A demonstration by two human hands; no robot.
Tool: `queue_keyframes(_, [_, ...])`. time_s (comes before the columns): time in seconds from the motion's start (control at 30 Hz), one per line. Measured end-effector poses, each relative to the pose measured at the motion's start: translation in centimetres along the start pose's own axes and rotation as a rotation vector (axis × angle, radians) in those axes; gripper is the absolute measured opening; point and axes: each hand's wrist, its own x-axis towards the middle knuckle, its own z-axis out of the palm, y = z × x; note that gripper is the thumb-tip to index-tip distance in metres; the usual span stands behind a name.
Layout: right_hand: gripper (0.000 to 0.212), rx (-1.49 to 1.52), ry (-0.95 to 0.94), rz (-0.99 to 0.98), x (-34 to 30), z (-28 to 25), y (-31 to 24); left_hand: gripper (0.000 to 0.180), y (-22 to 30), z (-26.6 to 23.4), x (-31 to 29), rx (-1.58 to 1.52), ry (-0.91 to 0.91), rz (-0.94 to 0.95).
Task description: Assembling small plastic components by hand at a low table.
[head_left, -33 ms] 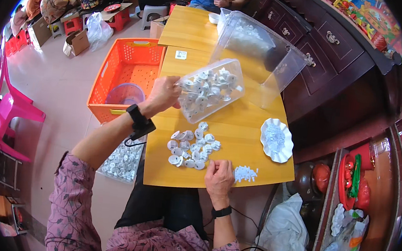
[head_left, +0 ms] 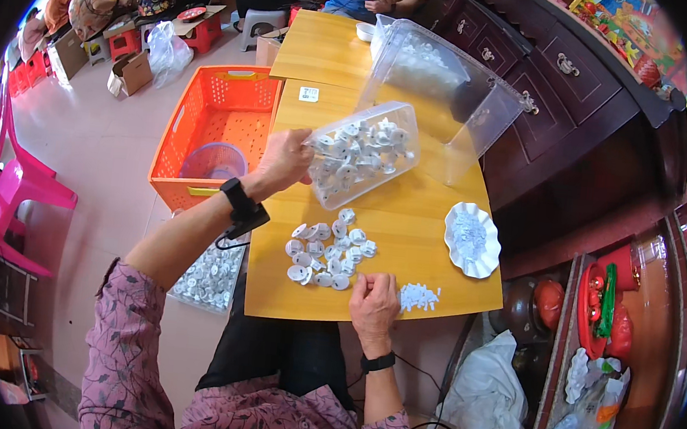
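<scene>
My left hand (head_left: 286, 160) grips the near left end of a clear plastic box (head_left: 368, 190), which is tilted above the table. Inside it are many white round plastic parts (head_left: 349, 150) with stems. A loose heap of similar white parts (head_left: 340, 281) lies on the yellow wooden table (head_left: 406, 244) in front of the box. My right hand (head_left: 375, 305) rests at the table's near edge with its fingers curled, between that heap and a small pile of white pegs (head_left: 418, 297). Whatever those fingers hold, if anything, is hidden.
A white wavy-rimmed dish (head_left: 482, 267) of small pegs stands at the right edge. Behind it is a large clear bin (head_left: 484, 96). An orange crate (head_left: 173, 130) adjoins the table's left side, with a tray of white parts (head_left: 209, 276) below. Dark drawers (head_left: 557, 62) stand right.
My left hand and the box have shifted very slightly to the right. My right hand stays in place.
</scene>
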Motion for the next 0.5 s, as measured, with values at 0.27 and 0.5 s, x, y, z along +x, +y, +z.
queue_keyframes(0.27, [0.018,0.015,0.008,0.012,0.2,-0.1,-0.6,0.032,1.1,3.7,1.4,0.236,0.194,0.265])
queue_keyframes(0.5, [0.018,0.036,0.009,0.040,0.2,-0.2,-0.4,0.040,2.9,5.6,1.3,0.424,0.245,0.293])
